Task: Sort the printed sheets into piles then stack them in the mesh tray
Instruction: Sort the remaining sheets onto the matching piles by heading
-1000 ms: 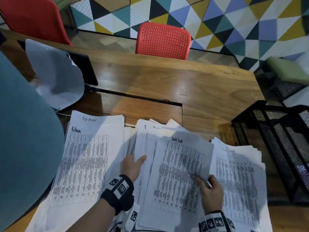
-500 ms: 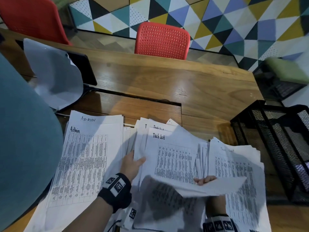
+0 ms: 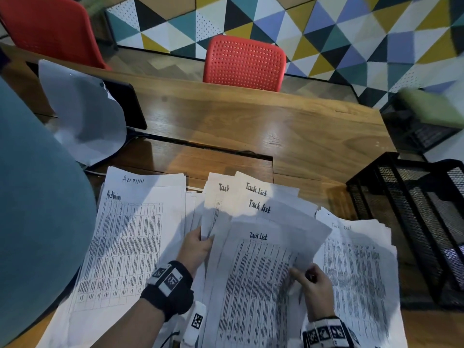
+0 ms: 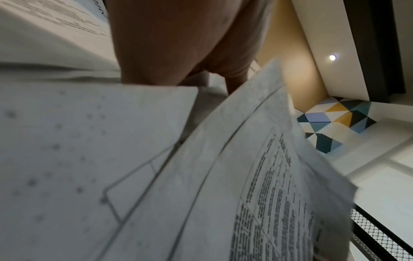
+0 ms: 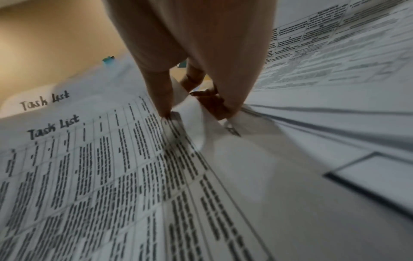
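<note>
In the middle of the paper mess, the edge of one "Task List" sheet (image 3: 263,267) was pinched by the right hand (image 3: 315,288), thumb on top and fingers (image 5: 214,104) curled under it. That sheet was lifted a little off the others. The left edge of the middle pile (image 3: 226,197) was held by the left hand (image 3: 194,249), with the fingers tucked under the pages; how tight the hold was could not be seen.

Just to the right, another "Task List" pile (image 3: 356,267) was laid flat. To the left, an "Admin" pile (image 3: 130,237) was spread out, and some pages were slid over each other. All the piles were kept on the wooden table (image 3: 276,131).

At the right edge of the table, the black mesh tray (image 3: 401,202) was set beside the right pile. Its bars and near wall were raised between the papers and the inside of the tray.

Farther back on the left, a curled white sheet (image 3: 85,116) was leaned on a dark flat thing (image 3: 125,104). A red chair (image 3: 244,64) was pushed in behind the table. A big blue-green shape (image 3: 35,209) was blocking the left side of the head view.
</note>
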The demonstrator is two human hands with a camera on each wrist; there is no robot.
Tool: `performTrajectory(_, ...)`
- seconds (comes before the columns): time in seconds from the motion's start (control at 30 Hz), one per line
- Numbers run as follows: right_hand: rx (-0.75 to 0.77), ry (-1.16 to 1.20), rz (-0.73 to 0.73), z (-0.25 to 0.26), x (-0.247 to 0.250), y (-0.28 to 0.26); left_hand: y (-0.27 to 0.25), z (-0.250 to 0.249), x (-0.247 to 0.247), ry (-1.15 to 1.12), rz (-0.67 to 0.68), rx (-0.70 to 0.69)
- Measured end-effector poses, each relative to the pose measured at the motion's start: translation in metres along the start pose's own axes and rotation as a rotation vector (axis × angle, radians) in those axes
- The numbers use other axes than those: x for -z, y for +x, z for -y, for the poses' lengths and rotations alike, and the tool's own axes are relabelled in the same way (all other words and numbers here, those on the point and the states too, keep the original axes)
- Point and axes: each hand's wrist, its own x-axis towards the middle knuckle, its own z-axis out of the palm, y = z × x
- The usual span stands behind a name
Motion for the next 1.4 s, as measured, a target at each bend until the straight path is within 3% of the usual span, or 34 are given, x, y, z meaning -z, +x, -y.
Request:
performTrajectory(0.2, -0.069, 0.195, -0.008, -0.001, 0.002, -0.003, -0.003, -0.001, 0.001, -0.086, -0.027, 0.0)
performTrajectory(0.47, -0.131, 0.132, 0.159, -0.003, -0.003, -0.002, -0.014, -0.005, 0.0, -0.177, 0.217, 0.059)
performTrajectory(0.77, -0.24, 0.408, 0.085, 0.006, -0.005, -0.01, -0.034, -0.004, -0.013, 0.231, 0.317, -0.047)
performTrajectory(0.9, -0.149, 0.493, 0.109, 0.0, 0.001, -0.007, -0.035, -0.01, -0.035, 0.337, 0.358, -0.158)
performTrajectory(1.07, -0.003, 0.534, 0.119, 0.03, 0.026, -0.007, -0.065, -0.066, -0.056, 0.5, 0.535, -0.632)
performTrajectory(1.13, -0.004, 0.519, 0.213, 0.056, 0.034, -0.012, -0.074, -0.082, -0.058, 0.54, 0.54, -0.721)
performTrajectory(1.27, 0.215, 0.435, 0.148, 0.107, 0.034, -0.034, -0.08, -0.094, -0.056, 0.504, 0.379, -0.789)
performTrajectory(1.4, 0.342, 0.212, 0.138, 0.131, 0.019, -0.043, -0.071, -0.082, -0.05, 0.254, 0.307, -0.653)
